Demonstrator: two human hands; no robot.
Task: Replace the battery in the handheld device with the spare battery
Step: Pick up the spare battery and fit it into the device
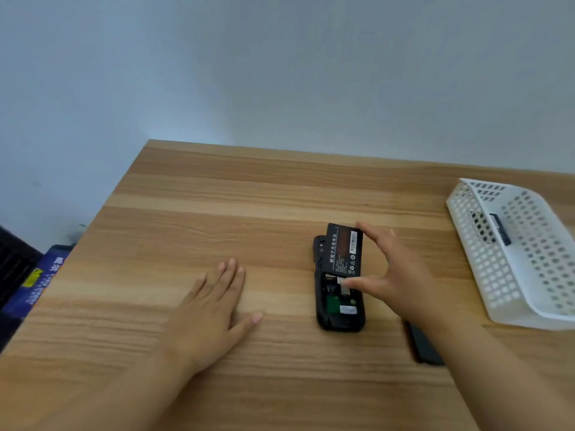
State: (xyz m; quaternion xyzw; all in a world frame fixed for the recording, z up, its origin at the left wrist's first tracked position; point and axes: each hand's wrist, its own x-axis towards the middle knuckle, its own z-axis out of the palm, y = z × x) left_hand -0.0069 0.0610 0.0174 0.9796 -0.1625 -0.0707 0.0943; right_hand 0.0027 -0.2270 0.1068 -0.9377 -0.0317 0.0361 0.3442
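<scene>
Right hand (395,272) pinches the battery (345,251) by its far and near ends over the opened device (337,301). Left hand (211,309) rests flat, empty, on the table (249,194).

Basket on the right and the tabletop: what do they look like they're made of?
The basket looks like white moulded plastic with a slight sheen: thin walls pierced by a regular grid of holes. The table shows light brown wood grain in long bands with a matt finish; whether it is solid wood or a laminate cannot be told.
</scene>
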